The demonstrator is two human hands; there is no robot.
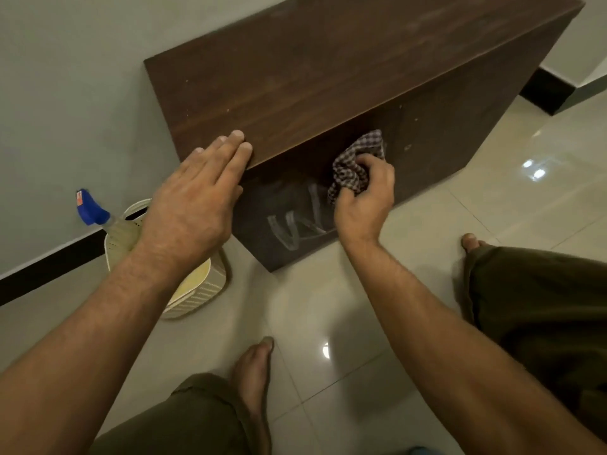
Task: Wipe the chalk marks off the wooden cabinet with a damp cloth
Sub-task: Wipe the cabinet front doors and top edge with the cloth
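View from a head-worn camera, looking down at a person crouched before a low, dark brown wooden cabinet [328, 77] that stands against a pale grey wall [65, 93] on a glossy beige tiled floor [328, 307].

The left hand [193, 198] lies flat on the cabinet's top surface at its front edge. Its fingers [230, 146] are straight and pressed together, and it appears to brace the cabinet.

The right hand [364, 198] holds a bunched purple-and-white checked cloth [354, 162] against the cabinet's shadowed front face, with its fingers [377, 169] curled around the wad.

Smeared white chalk marks [292, 221] show on that front face, below and to the left of the cloth, near the cabinet's lower left corner. They have not yet been wiped.

To the left of the cabinet a cream perforated plastic basket [197, 290] holds a spray bottle with a blue trigger [93, 213], both partly hidden by the left wrist.

The cloth looks soft, light and limp. It will likely fold and slip unless gathered into a firm pad in the palm, as it is here. Pressing with the flat of the bunch should lift the chalk better than a loose corner. The cabinet looks stiff and heavy, and a steadying hand on top seems enough.
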